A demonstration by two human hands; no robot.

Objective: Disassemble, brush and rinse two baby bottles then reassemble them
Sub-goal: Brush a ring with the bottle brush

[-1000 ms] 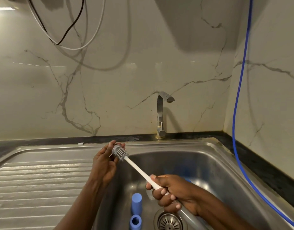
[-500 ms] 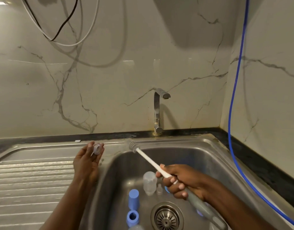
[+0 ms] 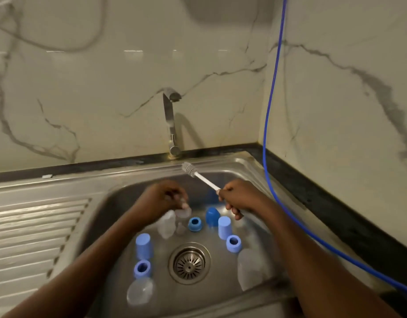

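Observation:
Baby bottle parts lie in the steel sink [image 3: 129, 177]. Clear bottles lie at the left [image 3: 167, 223], near front [image 3: 140, 292] and right [image 3: 250, 267]. Light blue caps [image 3: 142, 245] [image 3: 224, 227] stand upright, with a darker blue cap [image 3: 212, 215] behind. Three blue collar rings [image 3: 142, 268] [image 3: 194, 223] [image 3: 233, 243] sit among them. My left hand [image 3: 163, 200] is low in the basin, its fingertips pinching a small clear teat [image 3: 183, 212]; the view there is blurred. My right hand [image 3: 240, 198] grips the white handle of the bottle brush [image 3: 189, 169], whose grey head points up toward the tap.
The drain strainer [image 3: 189, 262] sits in the middle of the basin. A steel tap [image 3: 171, 125] stands behind the sink. The ribbed drainboard [image 3: 37, 226] lies to the left. A blue cable [image 3: 266, 134] hangs down the right wall and runs along the counter.
My left hand came down from above the drainboard into the basin with the clear teat. My right hand shifted right with the brush. The camera tilted down, showing more parts.

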